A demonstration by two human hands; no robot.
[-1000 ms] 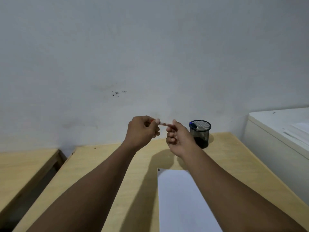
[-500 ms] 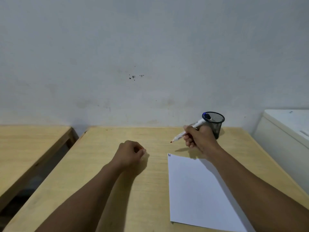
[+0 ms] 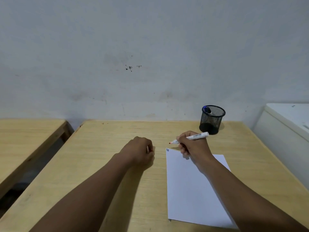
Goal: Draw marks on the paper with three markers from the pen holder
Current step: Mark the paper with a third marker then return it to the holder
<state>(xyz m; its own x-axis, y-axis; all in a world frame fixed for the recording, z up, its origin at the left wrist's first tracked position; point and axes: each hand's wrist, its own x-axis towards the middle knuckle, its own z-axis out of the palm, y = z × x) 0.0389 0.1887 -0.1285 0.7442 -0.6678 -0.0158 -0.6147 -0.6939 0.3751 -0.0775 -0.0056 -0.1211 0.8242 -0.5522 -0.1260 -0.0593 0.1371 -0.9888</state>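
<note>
You worked at a pale wooden counter (image 3: 107, 164) pushed up against a grey-white wall (image 3: 150, 47) that carried a small cluster of dark specks (image 3: 130, 67) and some faint smudges. A second wooden counter (image 3: 25, 139) stood to your left across a narrow gap, and a white cabinet (image 3: 284, 128) sat just beside the right edge.

A black mesh pen holder (image 3: 211, 119) stood upright near the back of the counter, well apart from the paper, with a blue-capped marker (image 3: 207, 110) leaning inside it against the rim. The white sheet of paper (image 3: 192, 190) lay flat in front of you, right of centre, with two short blue strokes (image 3: 167, 150) at its far left corner.

Your right hand (image 3: 194, 146) was wrapped around a white-barrelled red marker (image 3: 192, 137), fingers pinching it close to the nib. The uncapped red tip pointed left and hung above the counter just beyond the paper's far left corner; the barrel, printed with a barcode, stuck out behind your hand toward the holder. The heel of that hand lay over the far edge of the sheet.

Your left hand (image 3: 138, 151) sat on the counter left of the paper, curled into a loose fist with the fingers pressed together; whether they gripped something, I could not tell.
</note>
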